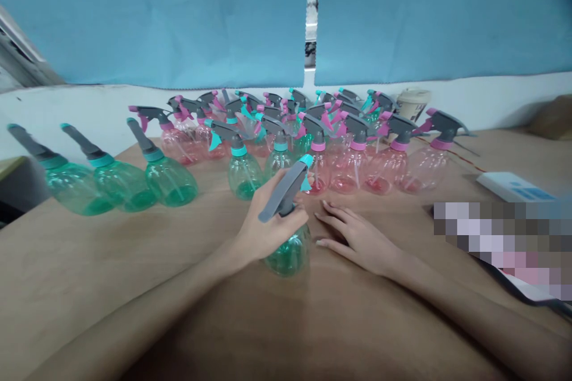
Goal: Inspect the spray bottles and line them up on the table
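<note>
My left hand (pixel 268 220) is wrapped round the neck of a green spray bottle (pixel 288 256) with a grey and turquoise trigger head. The bottle is in front of me, slightly tilted, and its nozzle points away to the right. To its right, my right hand (pixel 353 235) lies palm down on the wooden table (pixel 214 321), fingers apart and holding nothing. Just beyond the hands is a row of spray bottles, among them a green one (pixel 245 172) and a pink one (pixel 343 172).
Three green spray bottles (pixel 172 178) stand at the left. Behind the front row are several more pink and green ones. A white device (pixel 513 186) and a blurred-out screen (pixel 513 244) are at the right. A tub (pixel 413 102) stands by the wall, near blue sheeting (pixel 179 18).
</note>
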A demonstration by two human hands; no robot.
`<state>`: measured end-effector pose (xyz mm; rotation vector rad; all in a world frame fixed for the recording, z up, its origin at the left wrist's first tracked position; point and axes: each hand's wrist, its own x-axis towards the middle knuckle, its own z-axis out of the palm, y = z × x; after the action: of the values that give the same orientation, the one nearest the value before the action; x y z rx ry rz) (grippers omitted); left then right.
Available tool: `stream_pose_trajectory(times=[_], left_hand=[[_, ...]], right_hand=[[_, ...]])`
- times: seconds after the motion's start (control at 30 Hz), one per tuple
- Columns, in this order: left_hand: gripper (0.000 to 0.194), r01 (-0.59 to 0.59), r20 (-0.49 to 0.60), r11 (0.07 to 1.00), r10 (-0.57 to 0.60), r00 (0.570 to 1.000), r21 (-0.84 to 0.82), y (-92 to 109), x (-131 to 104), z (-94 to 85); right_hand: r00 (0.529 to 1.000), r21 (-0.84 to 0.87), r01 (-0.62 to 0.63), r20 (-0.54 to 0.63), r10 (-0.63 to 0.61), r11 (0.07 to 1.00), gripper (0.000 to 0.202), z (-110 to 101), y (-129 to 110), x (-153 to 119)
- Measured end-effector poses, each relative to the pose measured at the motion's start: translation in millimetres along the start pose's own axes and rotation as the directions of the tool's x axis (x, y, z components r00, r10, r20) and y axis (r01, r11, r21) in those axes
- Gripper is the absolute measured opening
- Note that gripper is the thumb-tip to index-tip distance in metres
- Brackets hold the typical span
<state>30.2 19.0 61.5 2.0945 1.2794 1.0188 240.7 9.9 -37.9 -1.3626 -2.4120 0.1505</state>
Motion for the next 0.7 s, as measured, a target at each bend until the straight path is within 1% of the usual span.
stream_pose_trajectory(times=[0.1,0.23,0.5,0.6,0.7], left_hand=[[0.014,-0.041,0.009,0.998,0.042,0.999,-0.048,1.6,0.5,-1.0],[0.016,-0.062,0.013,0.996,0.063,0.998,-0.061,6.2,2.4,-2.8],[0.009,-0.071,0.003,0.996,0.071,0.997,-0.062,9.0,4.4,-6.8],[0.008,-0.055,0.027,0.996,0.057,0.998,-0.069,8.4,4.9,-7.7],[0.009,-0.052,0.053,0.991,0.059,0.997,-0.121,8.2,5.2,-8.1]], right_hand=[[1.0,0.011,-0.006,-0.003,0.006,1.0,0.065,0.4,0.0,-0.1],[1.0,0.021,-0.009,-0.004,0.01,1.0,0.064,1.1,0.0,0.0],[1.0,0.012,-0.003,0.012,0.003,1.0,0.065,0.2,0.4,0.2],[1.0,0.021,0.0,0.004,0.0,1.0,0.064,-0.4,0.1,0.0],[1.0,0.035,-0.005,-0.009,0.005,0.999,0.063,-0.3,0.0,-0.4]])
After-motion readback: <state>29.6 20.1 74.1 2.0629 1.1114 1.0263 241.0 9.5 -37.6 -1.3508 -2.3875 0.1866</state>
